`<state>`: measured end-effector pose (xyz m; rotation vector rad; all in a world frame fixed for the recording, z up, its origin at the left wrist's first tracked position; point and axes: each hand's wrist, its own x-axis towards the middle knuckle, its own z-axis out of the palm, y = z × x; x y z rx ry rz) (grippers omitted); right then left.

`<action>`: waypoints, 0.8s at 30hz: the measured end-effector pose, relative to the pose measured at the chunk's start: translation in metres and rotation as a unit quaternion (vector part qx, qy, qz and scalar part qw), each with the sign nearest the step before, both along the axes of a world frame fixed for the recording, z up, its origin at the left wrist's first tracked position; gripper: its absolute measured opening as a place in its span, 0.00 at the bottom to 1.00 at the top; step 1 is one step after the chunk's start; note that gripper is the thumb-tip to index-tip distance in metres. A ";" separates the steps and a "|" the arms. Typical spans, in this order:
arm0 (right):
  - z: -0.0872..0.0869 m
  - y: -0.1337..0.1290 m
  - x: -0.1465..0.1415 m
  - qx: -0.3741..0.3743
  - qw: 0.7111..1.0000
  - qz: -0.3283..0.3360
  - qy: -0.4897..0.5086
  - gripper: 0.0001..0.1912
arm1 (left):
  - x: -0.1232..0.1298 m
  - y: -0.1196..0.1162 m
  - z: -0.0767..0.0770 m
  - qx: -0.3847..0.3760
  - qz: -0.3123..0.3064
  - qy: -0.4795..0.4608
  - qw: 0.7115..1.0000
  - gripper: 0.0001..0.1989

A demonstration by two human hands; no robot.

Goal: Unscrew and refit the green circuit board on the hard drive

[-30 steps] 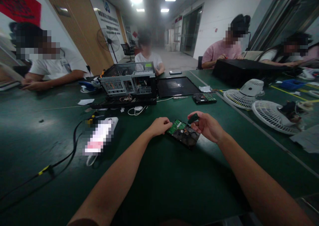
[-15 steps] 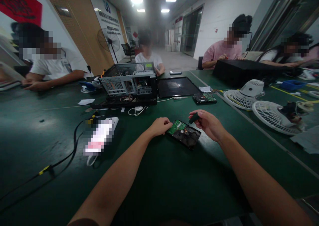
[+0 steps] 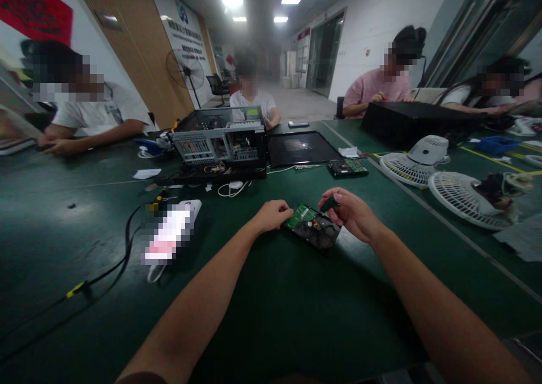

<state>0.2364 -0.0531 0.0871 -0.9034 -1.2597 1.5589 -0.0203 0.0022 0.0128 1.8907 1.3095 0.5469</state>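
While left fingers [image 3: 284, 209] pinch the drive [image 3: 314, 230], right fingers [image 3: 332, 192] alongside seemingly grip a screwdriver [image 3: 327, 205].

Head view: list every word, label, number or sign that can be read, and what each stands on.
No text is clear enough to quote.
Wall sign: blue logo above dark lettering, too blurred to read.
Red banner: dark characters, too blurred.
Computer case: yellow-green label, too small.
Nearer hard drive: pale marking on its green board, too small.
Farther hard drive: any markings too small.
Phone: screen pixelated, nothing readable.
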 end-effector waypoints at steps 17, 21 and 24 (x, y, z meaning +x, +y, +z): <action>0.003 -0.002 0.004 -0.032 0.997 0.074 0.013 0.15 | -0.001 0.000 -0.002 0.007 -0.006 -0.003 1.000 0.15; 0.006 -0.002 0.007 -0.016 0.997 0.080 -0.012 0.13 | -0.002 0.000 -0.001 0.006 -0.006 -0.007 1.000 0.15; 0.006 0.000 0.011 -0.001 0.997 0.062 -0.036 0.13 | -0.001 0.000 -0.001 0.005 -0.005 -0.007 1.000 0.15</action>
